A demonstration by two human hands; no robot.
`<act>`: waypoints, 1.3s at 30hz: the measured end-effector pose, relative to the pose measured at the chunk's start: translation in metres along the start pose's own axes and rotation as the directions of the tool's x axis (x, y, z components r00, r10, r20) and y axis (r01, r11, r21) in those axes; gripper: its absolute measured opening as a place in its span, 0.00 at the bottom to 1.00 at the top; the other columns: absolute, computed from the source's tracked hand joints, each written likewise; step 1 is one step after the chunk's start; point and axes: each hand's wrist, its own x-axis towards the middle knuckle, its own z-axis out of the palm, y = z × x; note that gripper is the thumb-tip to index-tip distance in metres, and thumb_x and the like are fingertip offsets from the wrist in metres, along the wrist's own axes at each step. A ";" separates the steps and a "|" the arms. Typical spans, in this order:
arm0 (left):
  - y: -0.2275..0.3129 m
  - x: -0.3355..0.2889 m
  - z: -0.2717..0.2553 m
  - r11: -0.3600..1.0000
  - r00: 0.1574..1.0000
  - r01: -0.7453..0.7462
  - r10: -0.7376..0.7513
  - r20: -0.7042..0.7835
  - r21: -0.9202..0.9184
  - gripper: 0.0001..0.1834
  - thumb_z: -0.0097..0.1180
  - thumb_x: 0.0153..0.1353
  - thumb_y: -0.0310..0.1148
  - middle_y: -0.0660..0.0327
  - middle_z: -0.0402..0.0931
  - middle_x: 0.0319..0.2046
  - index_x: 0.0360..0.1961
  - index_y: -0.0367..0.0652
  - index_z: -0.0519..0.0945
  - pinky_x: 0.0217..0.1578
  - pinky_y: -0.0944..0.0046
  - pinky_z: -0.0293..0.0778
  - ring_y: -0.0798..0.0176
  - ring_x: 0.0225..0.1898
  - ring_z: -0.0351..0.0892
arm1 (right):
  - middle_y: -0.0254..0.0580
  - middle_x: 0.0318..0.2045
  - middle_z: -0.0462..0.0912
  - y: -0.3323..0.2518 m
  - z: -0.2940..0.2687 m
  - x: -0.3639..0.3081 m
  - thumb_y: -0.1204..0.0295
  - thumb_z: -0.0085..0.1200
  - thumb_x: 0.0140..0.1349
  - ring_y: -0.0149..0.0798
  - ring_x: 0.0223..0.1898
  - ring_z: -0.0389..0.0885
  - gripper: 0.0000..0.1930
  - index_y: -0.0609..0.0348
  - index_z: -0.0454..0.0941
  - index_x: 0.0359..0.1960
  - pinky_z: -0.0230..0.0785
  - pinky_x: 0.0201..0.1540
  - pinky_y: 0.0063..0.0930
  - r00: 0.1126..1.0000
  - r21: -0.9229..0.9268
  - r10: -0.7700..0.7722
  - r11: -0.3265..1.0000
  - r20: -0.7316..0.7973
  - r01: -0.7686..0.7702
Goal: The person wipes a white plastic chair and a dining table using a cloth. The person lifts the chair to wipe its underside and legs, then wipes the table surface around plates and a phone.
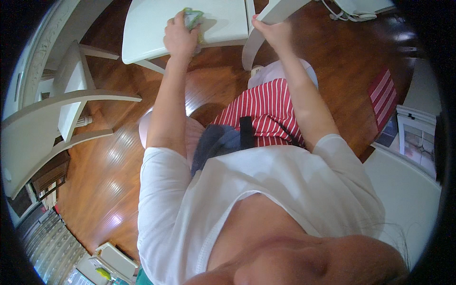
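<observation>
A white chair seat (pixel 221 26) lies in front of me at the top of the head view. My left hand (pixel 180 38) is closed on a crumpled green and whitish cloth (pixel 192 19) and holds it against the seat near its left side. With my right hand (pixel 275 33) I grip the curved white chair back (pixel 266 23), fingers wrapped over its edge. Part of the cloth is hidden under my left fingers.
Another white chair (pixel 47 111) stands to my left on the glossy brown wooden floor (pixel 107 156). A red striped mat (pixel 383 97) lies at right, near a white cabinet-like piece (pixel 418 137). White cables (pixel 351 16) are bundled at the upper right.
</observation>
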 end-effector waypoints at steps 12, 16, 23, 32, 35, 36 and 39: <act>0.092 -0.037 0.020 0.962 0.956 -0.270 0.272 0.107 -0.033 0.27 0.68 0.45 0.43 0.57 0.73 0.50 0.50 0.62 0.77 0.46 0.48 0.73 0.47 0.50 0.72 | 0.34 0.27 0.83 -0.022 0.005 -0.006 0.68 0.67 0.47 0.28 0.29 0.80 0.10 0.60 0.83 0.29 0.71 0.33 0.25 0.993 0.086 0.031 0.996 -0.114 -0.022; 0.094 -0.032 0.017 0.975 0.970 -0.218 0.222 0.100 -0.045 0.24 0.69 0.42 0.43 0.60 0.74 0.48 0.44 0.60 0.80 0.44 0.50 0.75 0.53 0.50 0.73 | 0.33 0.26 0.83 0.003 -0.002 0.000 0.67 0.67 0.47 0.28 0.29 0.80 0.10 0.59 0.83 0.29 0.71 0.34 0.26 0.994 0.017 -0.006 1.000 -0.106 0.008; 0.030 -0.002 -0.003 0.994 0.996 0.059 -0.065 0.063 0.094 0.27 0.66 0.46 0.43 0.56 0.73 0.49 0.51 0.58 0.77 0.48 0.49 0.74 0.47 0.50 0.73 | 0.33 0.27 0.85 0.006 -0.002 0.004 0.66 0.66 0.48 0.29 0.30 0.82 0.10 0.55 0.86 0.31 0.73 0.35 0.26 0.998 -0.048 0.049 0.998 0.028 -0.048; -0.029 -0.055 -0.047 0.993 0.992 0.114 -0.112 -0.050 0.033 0.30 0.70 0.42 0.33 0.58 0.71 0.53 0.51 0.56 0.76 0.49 0.53 0.74 0.50 0.53 0.71 | 0.33 0.29 0.85 -0.005 -0.020 0.008 0.65 0.62 0.51 0.30 0.32 0.81 0.10 0.57 0.83 0.30 0.72 0.39 0.28 0.990 -0.096 0.002 0.995 0.141 0.011; -0.034 -0.059 -0.052 0.984 0.988 0.114 -0.127 -0.090 -0.136 0.30 0.70 0.39 0.32 0.58 0.72 0.50 0.49 0.54 0.78 0.49 0.54 0.73 0.51 0.52 0.71 | 0.32 0.31 0.86 0.000 -0.031 0.012 0.69 0.63 0.50 0.29 0.33 0.81 0.08 0.57 0.81 0.30 0.71 0.40 0.27 0.986 -0.040 -0.017 0.999 0.163 0.023; -0.039 -0.059 -0.053 0.976 0.986 0.102 -0.125 -0.111 -0.194 0.29 0.70 0.39 0.31 0.58 0.73 0.50 0.49 0.52 0.78 0.50 0.54 0.73 0.51 0.52 0.72 | 0.32 0.31 0.86 0.001 -0.034 0.012 0.69 0.64 0.49 0.28 0.33 0.81 0.08 0.56 0.83 0.30 0.72 0.39 0.26 0.990 -0.024 0.007 1.000 0.144 -0.004; -0.073 -0.055 -0.056 0.888 0.919 0.220 -0.327 -0.220 -0.403 0.29 0.70 0.40 0.30 0.55 0.76 0.47 0.48 0.46 0.78 0.50 0.54 0.72 0.52 0.49 0.75 | 0.31 0.30 0.86 -0.006 -0.040 0.010 0.70 0.67 0.47 0.27 0.32 0.82 0.08 0.54 0.86 0.31 0.74 0.37 0.24 0.995 -0.079 0.029 0.997 0.098 -0.021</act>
